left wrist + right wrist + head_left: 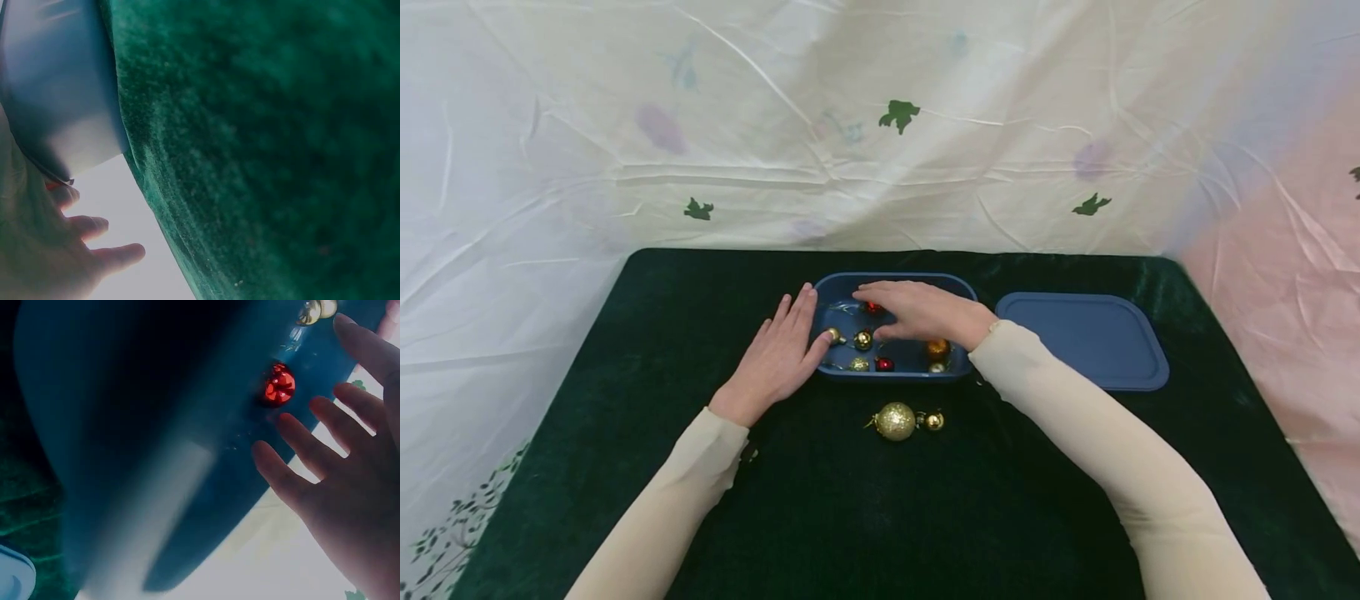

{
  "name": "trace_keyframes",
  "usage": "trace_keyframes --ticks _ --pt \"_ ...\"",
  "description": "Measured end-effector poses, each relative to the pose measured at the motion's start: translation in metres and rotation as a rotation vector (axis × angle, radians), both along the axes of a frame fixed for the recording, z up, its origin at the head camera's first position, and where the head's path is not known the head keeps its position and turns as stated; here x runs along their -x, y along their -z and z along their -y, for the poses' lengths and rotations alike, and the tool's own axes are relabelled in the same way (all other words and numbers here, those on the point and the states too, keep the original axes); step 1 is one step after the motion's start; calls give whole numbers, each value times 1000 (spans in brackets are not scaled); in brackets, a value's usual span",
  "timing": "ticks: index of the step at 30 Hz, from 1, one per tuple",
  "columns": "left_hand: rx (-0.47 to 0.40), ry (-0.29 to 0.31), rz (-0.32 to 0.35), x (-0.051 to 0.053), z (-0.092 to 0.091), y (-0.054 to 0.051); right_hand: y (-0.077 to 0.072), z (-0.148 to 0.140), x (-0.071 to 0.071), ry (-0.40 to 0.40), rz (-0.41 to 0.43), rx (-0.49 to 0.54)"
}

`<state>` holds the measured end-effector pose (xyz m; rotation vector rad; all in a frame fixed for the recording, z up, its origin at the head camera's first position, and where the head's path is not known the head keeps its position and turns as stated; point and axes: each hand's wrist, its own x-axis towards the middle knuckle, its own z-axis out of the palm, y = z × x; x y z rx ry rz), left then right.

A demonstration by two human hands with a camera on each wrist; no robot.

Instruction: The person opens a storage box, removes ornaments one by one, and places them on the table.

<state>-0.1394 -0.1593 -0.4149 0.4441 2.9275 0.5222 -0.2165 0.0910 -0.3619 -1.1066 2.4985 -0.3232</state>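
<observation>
Spread left hand (777, 357) rests against the box (895, 377), likely steadying it; spread right hand (925, 312) hangs over baubles (862, 339) inside.

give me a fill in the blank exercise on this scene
The flat blue rounded lid lies to the person's ____ of the blue rectangular box.
On the dark green velvety cloth, the glittery gold ball is ____ than the shiny gold ball beside it.
Farther from the lid is the ____ hand.

right; larger; left
</observation>
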Motion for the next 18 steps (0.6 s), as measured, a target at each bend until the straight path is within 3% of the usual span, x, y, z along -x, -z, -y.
trace_keyframes --ticks 9,18 --pt "-5 3 -15 0 0 3 9 -2 8 47 55 23" --pt "-2 0 -21 0 0 6 19 -3 6 57 19 38"
